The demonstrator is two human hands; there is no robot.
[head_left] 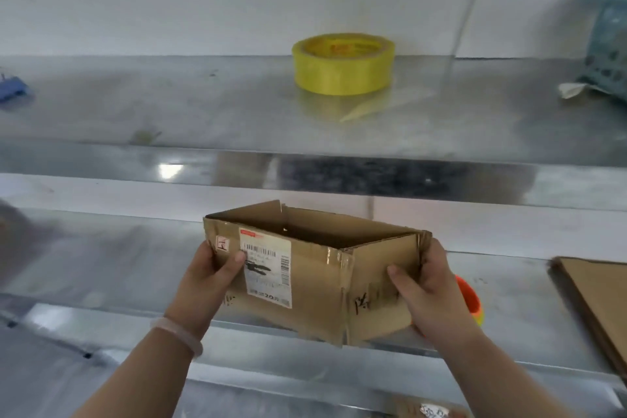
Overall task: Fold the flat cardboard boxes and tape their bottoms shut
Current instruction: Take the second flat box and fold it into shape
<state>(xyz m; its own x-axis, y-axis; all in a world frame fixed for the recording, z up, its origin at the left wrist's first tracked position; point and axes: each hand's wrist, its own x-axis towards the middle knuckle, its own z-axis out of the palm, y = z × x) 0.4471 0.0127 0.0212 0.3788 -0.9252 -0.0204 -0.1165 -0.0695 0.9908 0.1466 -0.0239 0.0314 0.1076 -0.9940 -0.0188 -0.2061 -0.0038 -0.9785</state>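
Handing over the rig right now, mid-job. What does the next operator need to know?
Left hand: grips the cardboard box at its left end, thumb on the label.
Right hand: grips its right end.
Box: opened into shape, held above the lower shelf; its bottom is hidden.
Yellow tape roll: on the upper shelf, apart from both hands.
Flat cardboard stack: on the lower shelf, right.
Done: box squared open.
Left: likely close and tape its bottom, then the flat ones.

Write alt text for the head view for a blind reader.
Left hand and right hand grip an opened box by its ends over the lower shelf. A yellow tape roll sits on the upper shelf; flat cardboard lies at right.
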